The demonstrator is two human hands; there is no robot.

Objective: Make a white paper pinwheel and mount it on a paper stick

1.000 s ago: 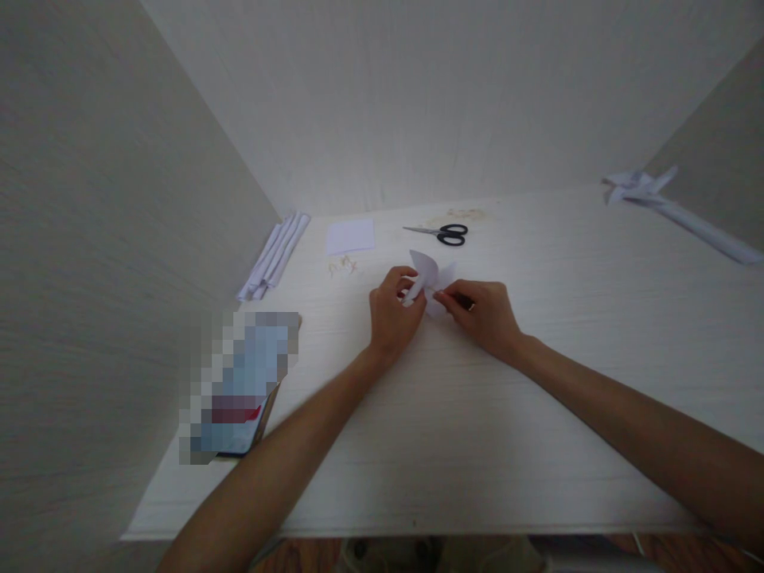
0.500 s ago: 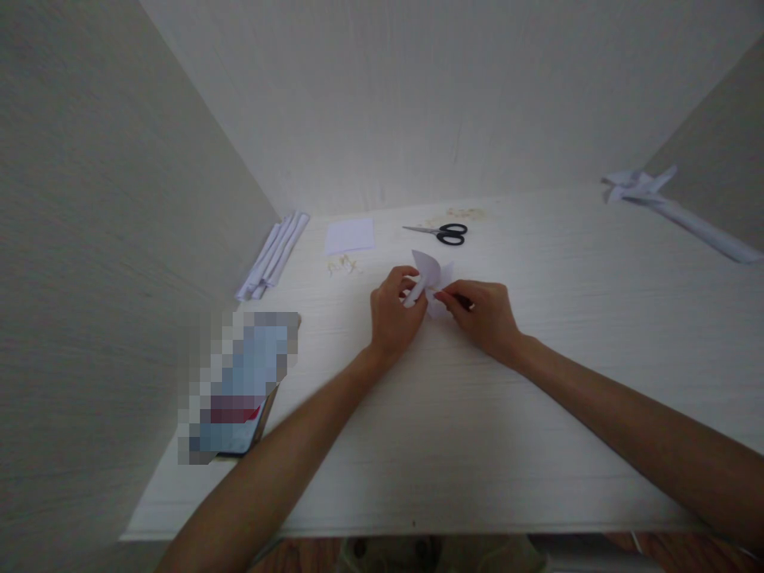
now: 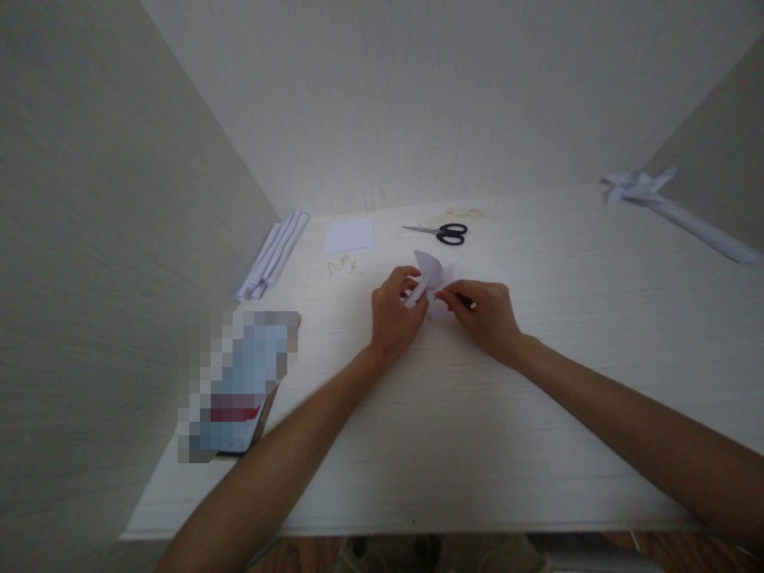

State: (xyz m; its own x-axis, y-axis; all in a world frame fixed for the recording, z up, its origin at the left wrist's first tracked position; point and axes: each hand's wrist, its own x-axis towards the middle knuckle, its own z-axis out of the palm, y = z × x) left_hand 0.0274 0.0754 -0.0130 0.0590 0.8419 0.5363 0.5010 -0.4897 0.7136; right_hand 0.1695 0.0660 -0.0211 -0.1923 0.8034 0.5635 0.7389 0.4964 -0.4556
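Over the middle of the table, my left hand (image 3: 395, 317) is closed around the left side of a white paper pinwheel (image 3: 428, 268). One curved blade stands up above the fingers, and other folds show between the two hands. From the right, my right hand (image 3: 486, 317) is closed in a pinch, thumb and forefinger at the pinwheel's centre. Any small thing between those fingertips is too small to make out. Just behind the hands lie black-handled scissors (image 3: 450, 233), their blades pointing left.
Beyond my left hand lie a white paper square (image 3: 349, 235) and pale thin scraps (image 3: 344, 265). Several rolled paper sticks (image 3: 274, 253) rest by the left wall. A phone (image 3: 251, 382), partly blurred, is near my left forearm. A paper pinwheel on a stick (image 3: 692, 219) lies far right.
Almost nothing differs. The pinwheel and my left hand have shifted very slightly to the right; both hands keep the same grip.
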